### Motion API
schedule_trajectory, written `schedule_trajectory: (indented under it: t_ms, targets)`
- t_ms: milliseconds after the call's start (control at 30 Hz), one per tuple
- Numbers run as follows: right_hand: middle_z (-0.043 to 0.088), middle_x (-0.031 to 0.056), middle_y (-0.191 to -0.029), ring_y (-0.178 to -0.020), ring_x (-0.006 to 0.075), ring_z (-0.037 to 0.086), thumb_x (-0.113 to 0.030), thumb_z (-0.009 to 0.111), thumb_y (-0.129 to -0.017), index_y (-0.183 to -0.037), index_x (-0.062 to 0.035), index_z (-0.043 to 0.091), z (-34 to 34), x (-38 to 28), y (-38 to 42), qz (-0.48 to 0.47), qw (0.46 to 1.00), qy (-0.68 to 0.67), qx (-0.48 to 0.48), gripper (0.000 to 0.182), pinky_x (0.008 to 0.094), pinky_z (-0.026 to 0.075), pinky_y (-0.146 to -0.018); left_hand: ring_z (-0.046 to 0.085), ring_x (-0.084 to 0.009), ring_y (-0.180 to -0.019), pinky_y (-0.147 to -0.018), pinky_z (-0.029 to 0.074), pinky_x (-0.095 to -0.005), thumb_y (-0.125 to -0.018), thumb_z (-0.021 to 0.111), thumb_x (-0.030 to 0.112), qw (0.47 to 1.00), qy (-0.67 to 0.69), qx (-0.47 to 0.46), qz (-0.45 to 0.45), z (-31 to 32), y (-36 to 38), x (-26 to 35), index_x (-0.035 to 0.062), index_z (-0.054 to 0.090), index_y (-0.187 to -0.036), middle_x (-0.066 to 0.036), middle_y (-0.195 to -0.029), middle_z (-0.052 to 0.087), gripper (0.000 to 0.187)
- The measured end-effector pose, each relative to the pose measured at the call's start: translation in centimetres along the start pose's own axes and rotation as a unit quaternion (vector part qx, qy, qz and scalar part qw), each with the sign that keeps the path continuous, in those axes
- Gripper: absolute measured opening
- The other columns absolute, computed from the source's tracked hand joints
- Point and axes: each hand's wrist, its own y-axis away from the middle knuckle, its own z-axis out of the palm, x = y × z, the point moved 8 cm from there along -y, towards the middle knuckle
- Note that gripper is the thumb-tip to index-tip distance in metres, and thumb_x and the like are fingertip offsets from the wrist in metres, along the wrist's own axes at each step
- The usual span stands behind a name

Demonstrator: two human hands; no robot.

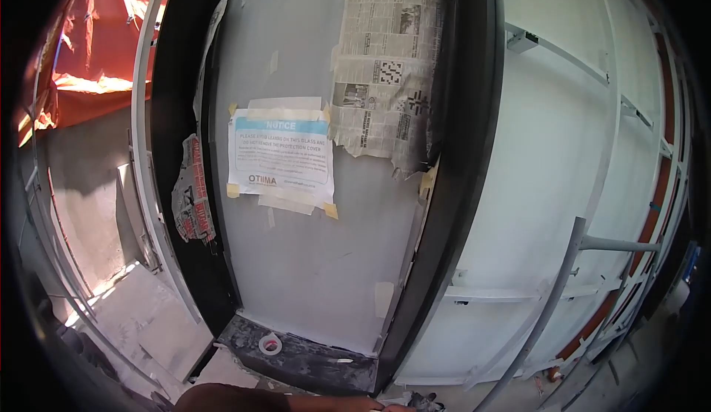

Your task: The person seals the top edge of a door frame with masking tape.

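Note:
My left forearm reaches across the bottom edge from the left, and only part of my left hand [361, 403] shows; its fingers are cut off by the frame. Beside it is a small patch of skin, perhaps my right hand [400, 408], with a thin pale thing between that I cannot make out. Just above the arm, a roll of tape [270, 344] lies on the dusty black sill [311, 364]. Behind stands a grey covered glass panel [318, 264] in a black frame [455, 190].
A taped notice sheet [281, 149] and newspaper [385, 56] cover parts of the panel. More torn newspaper [194, 193] clings to the left frame. Grey metal tubing [548, 301] stands before the white panels [555, 153] at right. An orange tarp [104, 41] hangs at upper left.

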Motion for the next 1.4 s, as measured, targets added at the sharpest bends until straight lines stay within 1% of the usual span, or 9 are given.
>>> schedule_trajectory:
  t_ms: [200, 233, 467, 667, 733, 900, 1067, 1167, 1400]
  targets:
    - [0.044, 0.0207, -0.155, -0.148, 0.0343, 0.034, -0.055, 0.076, -0.087, -0.162, -0.0109, 0.021, 8.6, 4.2, -11.4, 0.184, 0.979, -0.088, 0.028, 0.103, 0.0387, 0.025, -0.122, 0.067, -0.0180, -0.089, -0.081, 0.051, -0.0351, -0.081, 0.083, 0.042, 0.961, 0.218, 0.125, -0.116, -6.7, 5.5, -14.3, 0.0041, 0.071, -0.103, -0.009, -0.090, 0.071, 0.045]
    - [0.052, 0.0167, -0.146, -0.124, 0.0242, 0.054, -0.044, 0.077, -0.091, -0.151, -0.0046, 0.042, 9.7, 4.7, -12.1, 0.112, 0.969, -0.171, 0.138, 0.081, 0.0361, 0.047, -0.099, 0.067, -0.0180, -0.089, -0.081, 0.051, -0.0351, -0.081, 0.083, 0.042, 0.959, 0.218, 0.134, -0.122, -7.5, 6.1, -15.5, 0.0041, 0.071, -0.103, -0.009, -0.090, 0.071, 0.045]
    - [0.065, 0.0163, -0.128, -0.111, 0.0238, 0.062, -0.045, 0.065, -0.100, -0.137, -0.0019, 0.058, 16.1, 9.5, -18.1, 0.154, 0.974, -0.160, -0.033, 0.058, 0.0383, 0.051, -0.093, 0.066, -0.0256, -0.103, -0.084, 0.055, -0.0431, -0.086, 0.082, 0.035, 0.909, 0.261, 0.235, -0.225, -10.9, 11.2, -17.1, 0.0086, 0.070, -0.124, -0.017, -0.111, 0.072, 0.048]
    - [0.072, 0.0195, -0.115, -0.102, 0.0302, 0.067, -0.043, 0.063, -0.101, -0.128, -0.0011, 0.065, 11.7, 2.5, -21.1, 0.072, 0.983, -0.159, -0.054, 0.050, 0.0419, 0.054, -0.088, 0.059, -0.0105, -0.065, -0.059, 0.050, -0.0277, -0.087, 0.080, 0.026, 0.875, 0.118, 0.451, -0.131, -10.0, 10.7, -20.2, 0.0065, 0.065, -0.133, -0.007, -0.078, 0.067, 0.052]
    - [0.071, 0.0213, -0.116, -0.103, 0.0328, 0.068, -0.038, 0.064, -0.101, -0.126, -0.0029, 0.068, 10.2, -0.2, -22.1, 0.012, 0.996, -0.048, -0.075, 0.043, 0.0416, 0.054, -0.086, 0.066, -0.0165, -0.087, -0.082, 0.051, -0.0308, -0.082, 0.084, 0.038, 0.830, 0.290, 0.437, -0.191, -8.8, 10.4, -21.3, 0.0047, 0.072, -0.103, -0.007, -0.091, 0.071, 0.041]
    - [0.063, 0.0202, -0.128, -0.114, 0.0382, 0.062, -0.017, 0.066, -0.095, -0.119, -0.0003, 0.068, 7.7, -4.7, -22.1, -0.014, 0.984, -0.048, -0.170, 0.029, 0.0456, 0.050, -0.096, 0.068, -0.0175, -0.084, -0.080, 0.052, -0.0324, -0.083, 0.084, 0.035, 0.786, 0.258, 0.502, -0.254, -8.7, 10.7, -18.6, 0.0031, 0.073, -0.102, -0.010, -0.090, 0.074, 0.039]
    - [0.062, 0.0214, -0.126, -0.119, 0.0345, 0.060, -0.029, 0.081, -0.084, -0.132, 0.0018, 0.060, 7.4, -2.3, -24.9, -0.098, 0.979, -0.130, -0.125, 0.060, 0.0413, 0.047, -0.102, 0.067, -0.0111, -0.092, -0.085, 0.053, -0.0293, -0.086, 0.083, 0.017, 0.741, 0.362, 0.524, -0.212, -8.4, 10.2, -17.8, 0.0013, 0.073, -0.109, -0.006, -0.097, 0.074, 0.029]
    - [0.059, 0.0169, -0.136, -0.126, 0.0243, 0.057, -0.025, 0.083, -0.084, -0.143, 0.0035, 0.050, 8.9, -2.5, -26.5, 0.036, 0.877, -0.379, -0.292, 0.073, 0.0374, 0.045, -0.106, 0.063, -0.0124, -0.101, -0.093, 0.050, -0.0299, -0.085, 0.081, 0.004, 0.659, 0.446, 0.592, -0.125, -10.2, 11.3, -14.9, 0.0012, 0.071, -0.103, -0.004, -0.108, 0.070, 0.021]
    - [0.059, 0.0210, -0.135, -0.124, 0.0325, 0.060, -0.025, 0.091, -0.073, -0.134, 0.0049, 0.056, 4.5, -11.2, -29.5, -0.186, 0.936, -0.222, -0.202, 0.077, 0.0415, 0.049, -0.104, 0.048, -0.0306, -0.135, -0.111, 0.036, -0.0428, -0.084, 0.079, 0.014, 0.711, 0.253, 0.651, -0.082, -15.4, 14.5, -10.2, 0.0000, 0.071, -0.115, -0.014, -0.123, 0.068, 0.035]
